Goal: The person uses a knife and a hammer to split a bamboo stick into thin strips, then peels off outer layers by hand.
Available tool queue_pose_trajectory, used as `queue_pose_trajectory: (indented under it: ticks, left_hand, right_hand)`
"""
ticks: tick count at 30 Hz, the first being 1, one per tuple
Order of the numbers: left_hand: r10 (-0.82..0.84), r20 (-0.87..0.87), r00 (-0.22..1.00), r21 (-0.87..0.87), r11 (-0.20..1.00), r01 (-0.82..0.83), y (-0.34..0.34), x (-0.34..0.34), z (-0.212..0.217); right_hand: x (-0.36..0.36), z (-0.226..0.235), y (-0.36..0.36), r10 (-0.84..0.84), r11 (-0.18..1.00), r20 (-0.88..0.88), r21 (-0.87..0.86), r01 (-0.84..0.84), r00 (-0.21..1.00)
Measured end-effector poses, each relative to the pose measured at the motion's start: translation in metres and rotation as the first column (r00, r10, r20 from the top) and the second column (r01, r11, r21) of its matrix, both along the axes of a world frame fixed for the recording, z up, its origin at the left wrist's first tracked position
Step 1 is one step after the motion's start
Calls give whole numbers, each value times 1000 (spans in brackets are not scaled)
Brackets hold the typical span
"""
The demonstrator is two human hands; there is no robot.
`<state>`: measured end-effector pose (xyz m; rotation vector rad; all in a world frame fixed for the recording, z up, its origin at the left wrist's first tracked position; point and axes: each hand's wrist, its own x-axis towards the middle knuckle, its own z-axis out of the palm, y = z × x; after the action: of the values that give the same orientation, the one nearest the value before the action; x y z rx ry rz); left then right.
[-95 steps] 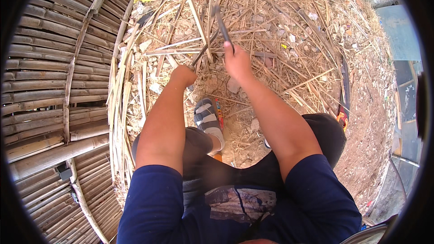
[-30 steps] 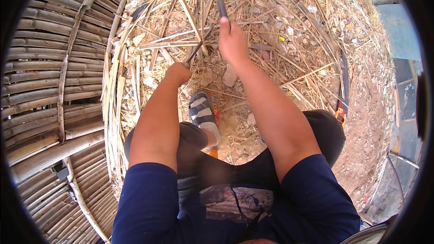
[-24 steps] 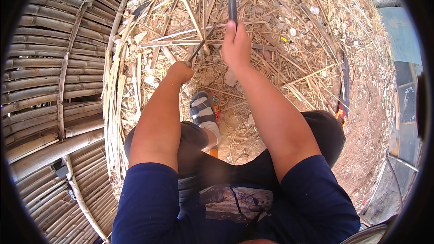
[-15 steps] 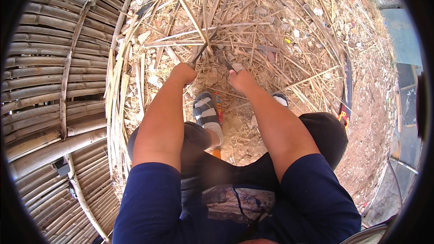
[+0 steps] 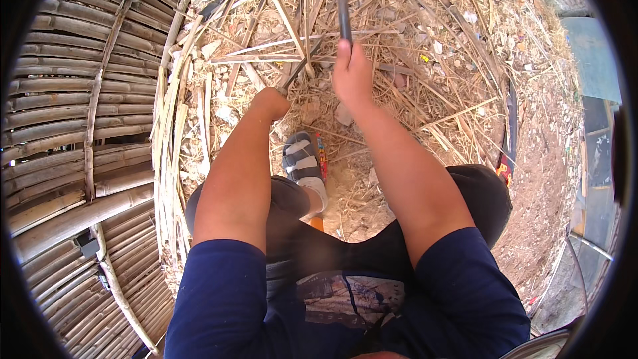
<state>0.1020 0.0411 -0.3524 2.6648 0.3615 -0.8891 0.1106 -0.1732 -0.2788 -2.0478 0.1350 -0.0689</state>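
Observation:
My right hand (image 5: 353, 74) is wrapped around the dark handle of a hammer (image 5: 343, 14), held up in front of me with its slightly blurred head at the far end. In my left hand (image 5: 270, 104) is a thin dark metal bar (image 5: 296, 75), slanting away to the right among the bamboo strips. Its far end lies by a pale split bamboo strip (image 5: 282, 16) that comes in from the top. The near end of the bar is hidden inside my fist. Beneath the hands, straw and bamboo splinters (image 5: 372, 60) cover the ground.
A bamboo slat wall (image 5: 60, 103) stands at left, with long strips (image 5: 174, 159) stacked along it. My sandalled foot (image 5: 302, 159) is beside a red and yellow object (image 5: 321, 153). At right lies a saw-like tool (image 5: 510, 126) with a dark blade, near blue-grey panels (image 5: 591, 60).
My right hand has swung the hammer up and away from me, from low beside the bar. My left hand and the metal bar have barely moved.

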Motion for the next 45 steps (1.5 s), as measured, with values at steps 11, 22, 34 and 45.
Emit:
queue_pose_trajectory:
  ticks: [11,22,34,45]
  left_hand:
    - [-34,13,999,-14,999,35,9,-1,-17]
    - [3,-14,1000,-2,1000,-3,13,-3,-20]
    - [-43,-42,998,47,998,45,13,-2,-22]
    - [41,-86,995,-18,999,-42,6,-5,-7]
  right_hand:
    - [-38,-124,-24,121,893,-508,-319,-317,853]
    - [8,5,2,-127,982,5,139,125,992]
    - [-10,-68,2,138,976,-382,-107,-192,914]
    - [-15,-25,3,8,1000,-9,20,-7,1000]
